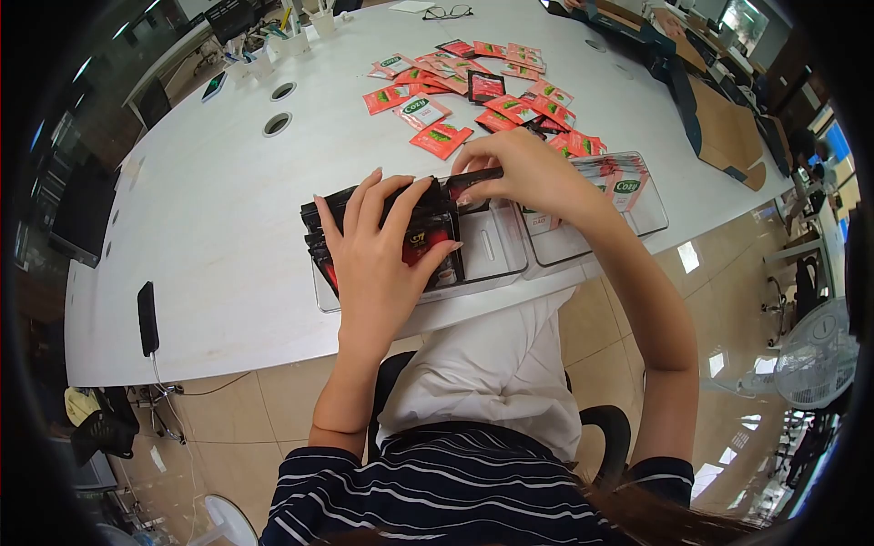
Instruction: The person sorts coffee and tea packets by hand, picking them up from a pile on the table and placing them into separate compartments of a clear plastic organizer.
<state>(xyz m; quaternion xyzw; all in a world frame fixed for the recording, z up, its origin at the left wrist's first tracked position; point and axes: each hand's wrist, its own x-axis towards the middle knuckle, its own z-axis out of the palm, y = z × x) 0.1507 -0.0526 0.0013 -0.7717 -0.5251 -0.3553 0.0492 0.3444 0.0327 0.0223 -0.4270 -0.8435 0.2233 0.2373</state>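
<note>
My left hand (378, 259) rests flat on a stack of black and red sachets (432, 238) standing in a clear plastic tray (496, 264) at the table's near edge. My right hand (523, 173) pinches the top edge of a black sachet (475, 176) at the back of that stack. To the right, a second clear tray (651, 205) holds upright white and red sachets (624, 177). Beyond the hands, several loose red and white sachets (473, 91) lie spread on the white table (200, 200).
A black phone (147, 317) lies at the table's left near edge with a cable hanging down. Two round cable holes (278, 123) sit at the back left, glasses (446, 12) at the far edge, a fan (815, 355) on the floor to the right.
</note>
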